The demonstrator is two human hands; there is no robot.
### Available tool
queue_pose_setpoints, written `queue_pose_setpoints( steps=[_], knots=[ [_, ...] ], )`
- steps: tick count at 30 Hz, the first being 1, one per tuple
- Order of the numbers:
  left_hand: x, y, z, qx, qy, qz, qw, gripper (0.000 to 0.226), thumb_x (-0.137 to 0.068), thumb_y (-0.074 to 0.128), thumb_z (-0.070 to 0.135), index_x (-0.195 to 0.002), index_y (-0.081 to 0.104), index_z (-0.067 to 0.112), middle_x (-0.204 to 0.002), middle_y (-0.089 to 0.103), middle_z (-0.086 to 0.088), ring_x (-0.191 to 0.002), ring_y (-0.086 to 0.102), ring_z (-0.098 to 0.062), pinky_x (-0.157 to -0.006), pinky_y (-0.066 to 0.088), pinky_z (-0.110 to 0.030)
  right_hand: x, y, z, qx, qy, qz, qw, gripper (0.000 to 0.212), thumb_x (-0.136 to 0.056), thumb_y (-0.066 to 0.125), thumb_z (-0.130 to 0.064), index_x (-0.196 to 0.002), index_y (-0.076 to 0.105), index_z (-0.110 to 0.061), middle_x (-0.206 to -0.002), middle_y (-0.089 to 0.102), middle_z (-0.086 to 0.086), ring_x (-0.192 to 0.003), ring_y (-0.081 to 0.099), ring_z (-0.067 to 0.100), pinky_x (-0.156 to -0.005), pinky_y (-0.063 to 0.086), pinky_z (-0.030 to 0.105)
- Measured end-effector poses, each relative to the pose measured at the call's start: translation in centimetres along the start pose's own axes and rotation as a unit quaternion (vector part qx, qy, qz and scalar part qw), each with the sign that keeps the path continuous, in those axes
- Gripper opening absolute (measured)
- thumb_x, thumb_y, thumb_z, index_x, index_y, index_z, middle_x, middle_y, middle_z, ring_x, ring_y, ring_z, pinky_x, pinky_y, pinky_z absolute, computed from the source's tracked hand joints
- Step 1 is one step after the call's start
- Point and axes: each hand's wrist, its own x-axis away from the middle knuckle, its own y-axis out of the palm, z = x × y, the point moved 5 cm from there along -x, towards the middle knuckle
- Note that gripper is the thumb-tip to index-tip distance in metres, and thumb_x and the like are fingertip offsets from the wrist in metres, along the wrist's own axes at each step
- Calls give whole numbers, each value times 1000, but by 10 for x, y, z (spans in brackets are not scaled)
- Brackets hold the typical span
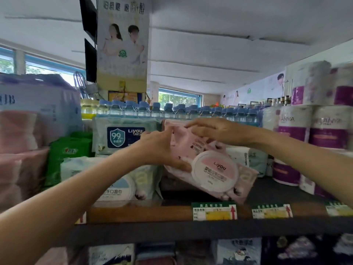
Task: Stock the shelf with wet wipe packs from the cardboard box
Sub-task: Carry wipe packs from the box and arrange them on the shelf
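Note:
A pink wet wipe pack (208, 165) with a round white lid tilts over the top shelf (145, 213), its lower corner near the shelf's front edge. My left hand (158, 148) grips its left side, thumb and fingers curled round the edge. My right hand (212, 131) rests on the pack's upper edge with the fingers bent over it. Left of it stand a blue-and-white wipe pack (124, 136) marked 99 and a white wipe pack (114, 180) below it. The cardboard box is out of view.
Green packs (66, 155) and pink tissue bundles (21, 165) fill the shelf's left. Purple-and-white paper rolls (313, 127) stack at the right. Rows of blue-capped bottles (172, 109) stand behind. Price tags (214, 211) line the shelf edge. Lower shelf holds printed packs (238, 251).

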Motion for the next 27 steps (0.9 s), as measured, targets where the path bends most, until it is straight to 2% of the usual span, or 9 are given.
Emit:
queue_pose_setpoints(
  steps=[2,5,8,10,13,16,20,24,27],
  knots=[
    [-3,12,12,-36,0,6,999,112,-59,63,73,-141,20,10,-113,63,3,-113,55,-20,-110,28,-43,6,8,4,65,-10,-13,998,46,-86,57,-40,-129,44,-31,-97,55,-17,-86,60,4,-73,50,23],
    [-5,21,5,-61,-22,-66,996,114,-60,65,71,-144,15,12,-140,45,-2,-130,39,-23,-116,18,-46,12,35,10,132,-3,-40,990,58,-81,61,-48,-133,40,-30,-113,56,-9,-99,61,13,-79,52,21],
    [-2,9,-9,134,-22,-116,984,105,-68,74,47,-147,12,18,-132,50,0,-116,49,-14,-96,43,-23,7,69,6,257,-52,-70,962,76,-80,57,-57,-145,28,-28,-143,38,-7,-123,39,12,-101,33,26],
    [0,-3,-9,173,-3,-75,982,80,-75,72,35,-140,30,17,-115,57,5,-101,53,-10,-79,43,-14,1,71,-5,228,-66,-14,971,70,-81,61,-52,-140,38,-23,-138,43,-4,-108,44,5,-90,31,9],
    [6,-2,-2,74,44,-39,996,50,-83,63,37,-126,50,15,-115,62,3,-99,55,-10,-85,40,-21,1,64,-13,169,-50,26,984,46,-82,64,-43,-118,60,-14,-123,58,1,-86,48,-3,-71,34,4],
    [17,1,12,37,95,-3,995,32,-89,57,33,-118,59,19,-116,64,6,-95,57,-8,-91,44,-27,27,37,5,142,52,83,985,38,-88,56,-42,-107,67,-10,-107,67,6,-90,60,13,-67,41,16],
    [33,16,27,-62,130,-22,989,42,-93,43,44,-132,46,27,-135,53,2,-123,49,-19,-111,27,-44,95,4,53,144,355,196,903,38,-96,46,-35,-111,64,-5,-117,63,12,-102,58,26,-74,37,25],
    [45,26,28,-106,136,22,985,45,-95,37,42,-138,36,28,-140,45,-4,-132,40,-25,-114,17,-50,91,35,46,107,389,253,880,34,-97,43,-23,-95,67,1,-94,66,15,-92,62,29,-69,39,27],
    [52,31,29,-101,128,54,985,42,-94,41,36,-134,40,23,-138,45,-5,-131,38,-26,-114,18,-51,88,38,30,85,394,276,872,31,-96,47,-21,-97,67,2,-103,67,16,-100,60,30,-76,41,29]
  ],
)
